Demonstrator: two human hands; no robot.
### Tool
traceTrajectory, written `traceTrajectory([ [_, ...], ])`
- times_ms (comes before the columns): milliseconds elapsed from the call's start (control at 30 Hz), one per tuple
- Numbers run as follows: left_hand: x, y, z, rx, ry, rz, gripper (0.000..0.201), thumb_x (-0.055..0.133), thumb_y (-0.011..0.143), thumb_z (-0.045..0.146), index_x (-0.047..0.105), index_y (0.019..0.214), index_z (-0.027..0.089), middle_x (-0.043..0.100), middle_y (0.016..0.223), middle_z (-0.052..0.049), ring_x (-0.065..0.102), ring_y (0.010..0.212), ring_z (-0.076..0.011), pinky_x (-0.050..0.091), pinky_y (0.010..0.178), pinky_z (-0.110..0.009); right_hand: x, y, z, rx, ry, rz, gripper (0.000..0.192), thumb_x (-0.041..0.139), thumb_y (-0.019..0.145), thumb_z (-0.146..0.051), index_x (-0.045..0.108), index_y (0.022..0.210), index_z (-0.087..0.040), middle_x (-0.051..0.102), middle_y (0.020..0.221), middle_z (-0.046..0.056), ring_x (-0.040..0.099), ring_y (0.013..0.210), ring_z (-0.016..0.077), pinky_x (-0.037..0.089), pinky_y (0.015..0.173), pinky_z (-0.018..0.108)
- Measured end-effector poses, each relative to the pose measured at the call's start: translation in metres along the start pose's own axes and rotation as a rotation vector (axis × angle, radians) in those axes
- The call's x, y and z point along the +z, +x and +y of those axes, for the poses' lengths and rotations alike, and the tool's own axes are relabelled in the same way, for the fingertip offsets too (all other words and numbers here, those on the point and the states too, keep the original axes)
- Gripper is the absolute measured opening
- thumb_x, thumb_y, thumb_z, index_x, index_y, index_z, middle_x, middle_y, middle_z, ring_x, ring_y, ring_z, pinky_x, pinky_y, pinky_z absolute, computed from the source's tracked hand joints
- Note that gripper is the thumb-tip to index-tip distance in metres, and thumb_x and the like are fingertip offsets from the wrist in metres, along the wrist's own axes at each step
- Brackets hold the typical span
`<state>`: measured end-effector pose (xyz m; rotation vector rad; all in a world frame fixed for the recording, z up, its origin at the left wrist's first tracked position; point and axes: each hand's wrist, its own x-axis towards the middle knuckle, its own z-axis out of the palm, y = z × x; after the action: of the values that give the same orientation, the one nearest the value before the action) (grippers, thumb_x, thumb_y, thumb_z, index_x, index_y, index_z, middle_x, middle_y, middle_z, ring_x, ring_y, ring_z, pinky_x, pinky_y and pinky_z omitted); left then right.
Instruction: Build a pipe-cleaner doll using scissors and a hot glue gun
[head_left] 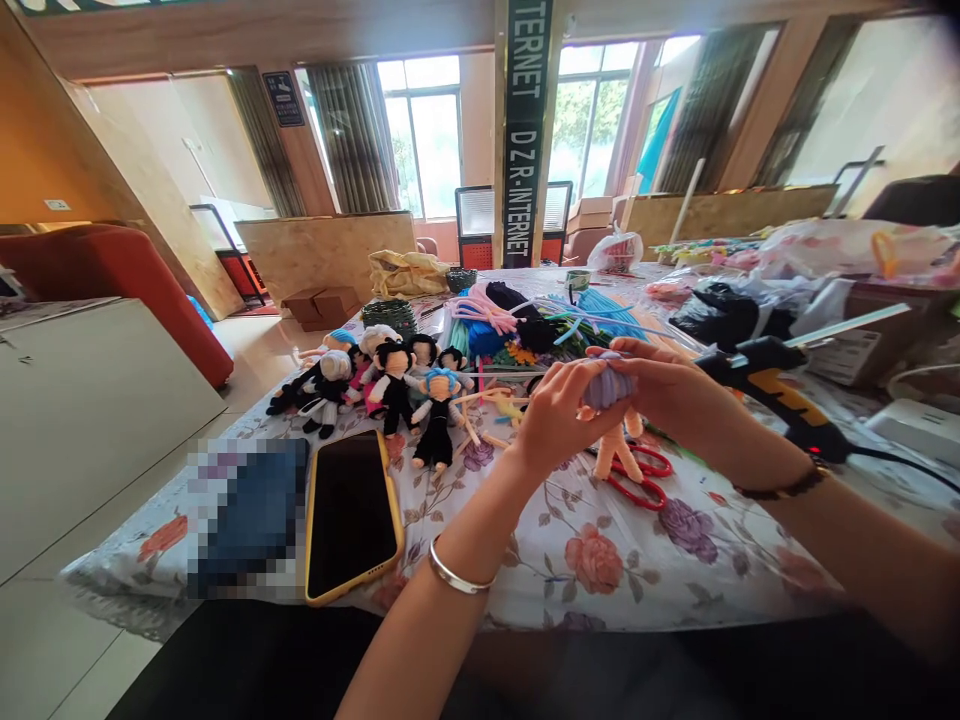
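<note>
Between my two hands, above the flowered tablecloth, is a small doll [616, 446] made of fuzzy pipe cleaners. Its head has lilac strands [606, 384] and its peach legs hang down. My left hand [559, 410] grips the head from the left, fingers curled round it. On the other side my right hand [658, 385] closes over the lilac strands, its fingertips at the top. Behind and below the doll's legs lie red-handled scissors [646, 490]. To the right, a black and yellow glue gun [780, 395] with a clear glue stick rests near my right wrist.
Several finished dolls [395, 385] sit together at the left. A yellow-cased phone [352, 515] lies in front of them, beside a pixelated dark patch. Bundles of coloured pipe cleaners [495, 305] pile up behind my hands. Plastic bags [862, 250] and a cardboard box [855, 335] stand at the right.
</note>
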<state>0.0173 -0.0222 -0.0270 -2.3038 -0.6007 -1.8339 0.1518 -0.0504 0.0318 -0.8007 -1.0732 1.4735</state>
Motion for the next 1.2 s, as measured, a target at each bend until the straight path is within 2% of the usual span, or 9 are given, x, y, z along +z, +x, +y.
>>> traceTrajectory([
  [167,-0.001,-0.002,0.003,0.033,0.051,-0.042,0.037,0.058,0.082,0.036,0.046,0.114,0.021,0.064,0.103,-0.008,0.063,0.099,-0.0183,0.054,0.083,-0.035,0.005,-0.009,0.001,-0.05,-0.067,0.083,0.016,0.072,0.063,-0.016,0.063,0.074,-0.024,0.066,0.089,-0.001,0.058,0.073,0.0111,0.046,0.059,0.022],
  [333,-0.007,-0.002,0.008,0.111,0.208,-0.151,0.026,0.047,0.088,0.037,0.051,0.108,0.021,0.059,0.113,-0.009,0.06,0.111,-0.02,0.052,0.09,-0.039,0.016,-0.026,0.0,-0.202,-0.177,0.045,0.016,0.072,0.065,-0.02,0.063,0.076,-0.028,0.064,0.097,-0.001,0.058,0.084,0.014,0.047,0.066,0.025],
  [500,-0.013,-0.002,0.012,0.13,0.293,-0.101,0.023,0.039,0.093,0.031,0.054,0.102,0.017,0.057,0.12,-0.011,0.056,0.117,-0.016,0.052,0.093,-0.034,0.024,-0.029,0.0,-0.367,-0.296,0.001,0.019,0.074,0.065,-0.018,0.064,0.076,-0.029,0.062,0.089,0.0,0.058,0.083,0.0153,0.047,0.068,0.029],
  [633,-0.015,-0.002,0.013,0.092,0.388,-0.082,0.024,0.036,0.093,0.028,0.057,0.1,0.018,0.057,0.119,-0.007,0.057,0.116,-0.0177,0.054,0.087,-0.037,0.031,-0.023,-0.002,-0.444,-0.313,-0.046,0.021,0.075,0.062,-0.015,0.062,0.072,-0.028,0.062,0.084,0.002,0.058,0.087,0.0175,0.046,0.073,0.033],
  [767,-0.016,-0.001,0.013,0.064,0.419,-0.077,0.024,0.036,0.093,0.024,0.058,0.101,0.019,0.054,0.124,-0.007,0.056,0.118,-0.0183,0.055,0.086,-0.039,0.033,-0.018,-0.002,-0.46,-0.3,-0.079,0.022,0.075,0.06,-0.013,0.061,0.069,-0.027,0.061,0.083,0.001,0.057,0.089,0.0171,0.047,0.076,0.033],
  [1000,-0.016,0.0,0.012,0.014,0.418,-0.063,0.024,0.036,0.093,0.025,0.057,0.101,0.018,0.053,0.126,-0.008,0.053,0.122,-0.0192,0.054,0.088,-0.04,0.029,-0.012,-0.004,-0.399,-0.337,-0.137,0.02,0.076,0.063,-0.02,0.065,0.078,-0.029,0.063,0.091,0.001,0.058,0.087,0.0156,0.048,0.067,0.028],
  [1100,-0.016,0.001,0.012,0.011,0.472,-0.1,0.024,0.036,0.093,0.024,0.058,0.102,0.017,0.053,0.125,-0.008,0.052,0.123,-0.0193,0.054,0.088,-0.04,0.028,-0.01,-0.005,-0.39,-0.345,-0.151,0.019,0.076,0.064,-0.022,0.066,0.078,-0.03,0.063,0.093,0.002,0.058,0.089,0.0166,0.048,0.066,0.029],
  [1200,-0.018,0.002,0.015,0.038,0.591,-0.188,0.029,0.032,0.093,0.022,0.058,0.105,0.016,0.053,0.126,-0.009,0.05,0.126,-0.0205,0.053,0.086,-0.042,0.028,-0.01,-0.005,-0.395,-0.348,-0.108,0.022,0.078,0.059,-0.02,0.066,0.075,-0.028,0.063,0.091,0.002,0.058,0.089,0.0174,0.048,0.066,0.03],
])
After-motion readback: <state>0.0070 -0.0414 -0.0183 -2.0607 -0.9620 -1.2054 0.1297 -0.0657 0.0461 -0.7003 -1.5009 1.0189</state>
